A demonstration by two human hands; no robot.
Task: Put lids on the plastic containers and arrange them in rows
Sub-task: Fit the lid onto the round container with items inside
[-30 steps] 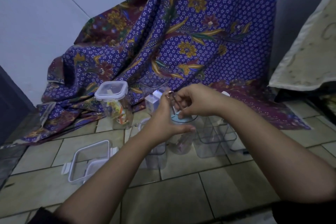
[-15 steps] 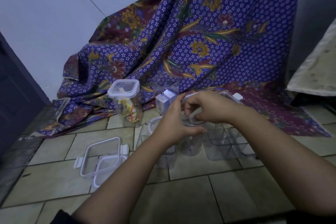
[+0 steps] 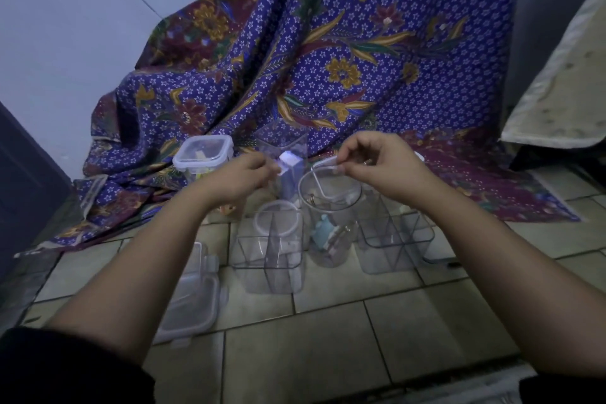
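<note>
My right hand (image 3: 380,170) pinches the white rim of a clear round lid (image 3: 323,163), held tilted over the mouth of a round clear jar (image 3: 328,233) that has small items inside. To the left of the jar, my left hand (image 3: 241,179) is off it with curled fingers. Its fingertips are beside a small white box (image 3: 288,164) in a tall clear square container (image 3: 283,141), and I cannot tell if they grip anything. A second round lid (image 3: 278,218) rests on a clear divided container (image 3: 269,259). Another divided container (image 3: 395,239) stands to the right.
A square container with a snapped-on lid (image 3: 203,154) stands at the back left. Loose square lids (image 3: 193,292) lie on the tiled floor (image 3: 328,338) at the left. A purple batik cloth (image 3: 328,59) drapes behind, and a pale mattress edge (image 3: 557,102) is at the right.
My left hand has let go of the round jar and moved up and left. My right hand has lifted the round lid's rim above the jar mouth. The camera has come closer.
</note>
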